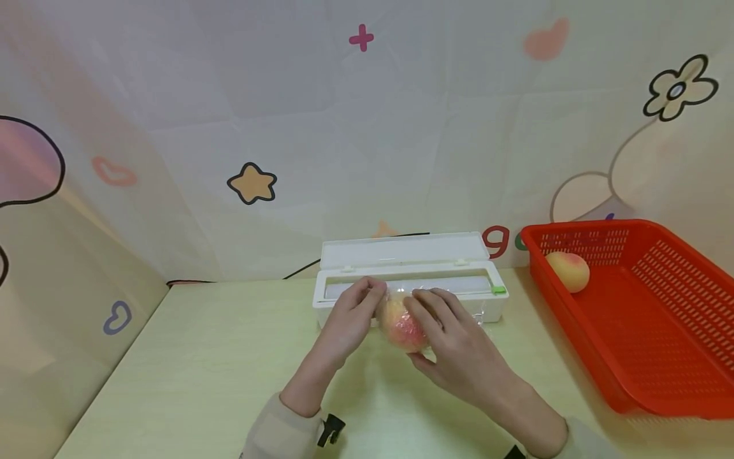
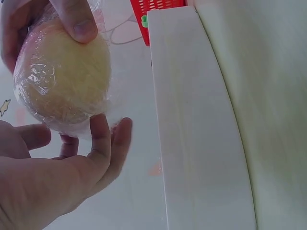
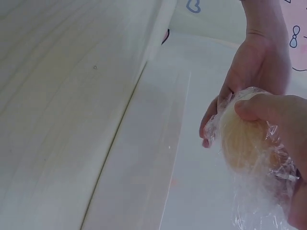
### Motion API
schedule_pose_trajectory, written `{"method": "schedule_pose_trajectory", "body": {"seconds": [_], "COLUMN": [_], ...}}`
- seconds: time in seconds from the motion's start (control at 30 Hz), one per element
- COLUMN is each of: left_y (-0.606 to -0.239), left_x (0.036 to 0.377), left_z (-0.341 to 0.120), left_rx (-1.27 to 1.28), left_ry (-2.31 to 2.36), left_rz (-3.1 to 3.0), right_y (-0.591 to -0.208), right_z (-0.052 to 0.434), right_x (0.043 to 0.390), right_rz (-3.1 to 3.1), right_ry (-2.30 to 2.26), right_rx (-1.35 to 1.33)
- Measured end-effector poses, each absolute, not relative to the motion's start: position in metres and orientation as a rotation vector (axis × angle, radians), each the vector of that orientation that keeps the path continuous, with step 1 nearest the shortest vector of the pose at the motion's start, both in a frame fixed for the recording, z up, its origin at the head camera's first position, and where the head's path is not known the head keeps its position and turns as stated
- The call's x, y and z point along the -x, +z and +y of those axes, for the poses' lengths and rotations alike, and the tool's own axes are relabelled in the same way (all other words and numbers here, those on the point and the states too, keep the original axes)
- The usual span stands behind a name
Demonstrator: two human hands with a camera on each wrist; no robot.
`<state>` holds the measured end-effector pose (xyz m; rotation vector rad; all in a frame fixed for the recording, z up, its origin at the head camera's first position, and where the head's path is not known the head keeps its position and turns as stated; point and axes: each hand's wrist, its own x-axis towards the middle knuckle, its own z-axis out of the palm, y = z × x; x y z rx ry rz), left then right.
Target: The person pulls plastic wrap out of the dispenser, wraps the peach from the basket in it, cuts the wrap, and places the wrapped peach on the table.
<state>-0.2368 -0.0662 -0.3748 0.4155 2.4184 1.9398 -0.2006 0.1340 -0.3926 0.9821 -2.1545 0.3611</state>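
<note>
A pink and yellow peach [image 1: 404,328], covered in shiny, wrinkled plastic wrap, is held up in front of the white wrap dispenser [image 1: 410,305]. My right hand [image 1: 459,341] grips the peach, fingers over its top and thumb underneath. The thumb lies across the wrapped peach [image 3: 242,143] in the right wrist view. At the peach's left side, the curled fingers of my left hand [image 1: 350,312] hold the wrap's edge. Loose plastic wrap [image 3: 256,201] hangs from the fruit in the right wrist view.
The dispenser's lid [image 1: 401,250] stands raised at the back, with a film roll [image 1: 459,285] inside and a green slider [image 1: 498,290] at its right end. On the right, a red basket [image 1: 573,338] holds another peach [image 1: 569,271]. A patterned cloth hangs behind the table [image 1: 189,370].
</note>
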Motion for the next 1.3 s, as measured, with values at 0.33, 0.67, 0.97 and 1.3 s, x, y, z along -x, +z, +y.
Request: {"method": "schedule_pose_trajectory", "body": {"seconds": [0.33,0.67,0.97,1.3], "left_y": [-0.3733,-0.3732,-0.3717,-0.3725], "left_x": [0.2351,0.2355,0.2359,0.2371], "left_z": [-0.067,-0.0722,-0.0737,-0.0724], "left_rx": [-0.396,-0.544,-0.479,-0.516], "left_ry": [1.939,1.813,1.795,1.836], "left_rz": [2.387,2.342,2.345,2.252], "right_y": [-0.3928,-0.3925,-0.3906,-0.3906], "right_z": [0.1321,0.1316,0.1319,0.1328], "right_x": [0.1981,0.1962,0.1958,0.1963], "right_rz": [-2.119,-2.117,-2.12,-2.133], "right_ry": [0.397,0.425,0.437,0.492], "right_rx": [-1.026,-1.065,-1.071,-1.066]}}
